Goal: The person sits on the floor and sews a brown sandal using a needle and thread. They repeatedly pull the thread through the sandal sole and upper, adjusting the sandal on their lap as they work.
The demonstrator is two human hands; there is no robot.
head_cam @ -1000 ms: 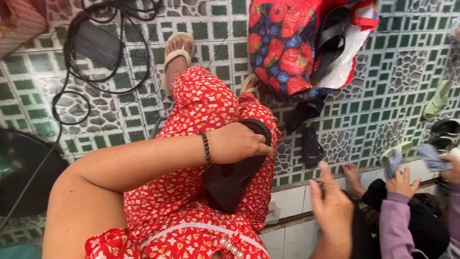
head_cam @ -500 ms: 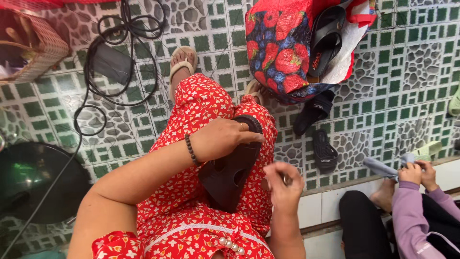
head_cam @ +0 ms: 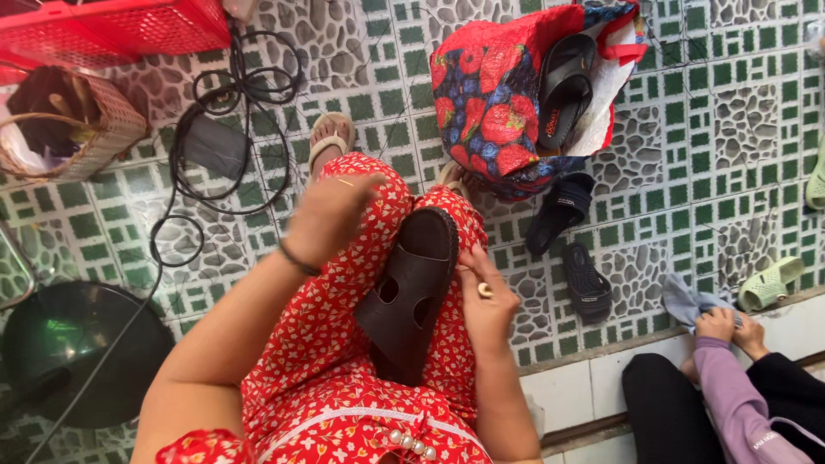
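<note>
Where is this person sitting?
Probably a tiled porch or home workspace where sandals get mended: a brown sandal on the lap, black sandals on the green tile floor, more in a fruit-print bag.

A green-and-grey patterned tile floor [head_cam: 687,129] fills the view. A white tiled step [head_cam: 584,387] edges it. Daylight falls evenly.

Bright, even daylight, soft shadows under the sandals, no glare on the tiled floor [head_cam: 687,129], left hand [head_cam: 331,215] motion-blurred, wide-angle bending at the edges, centre sharp
</note>
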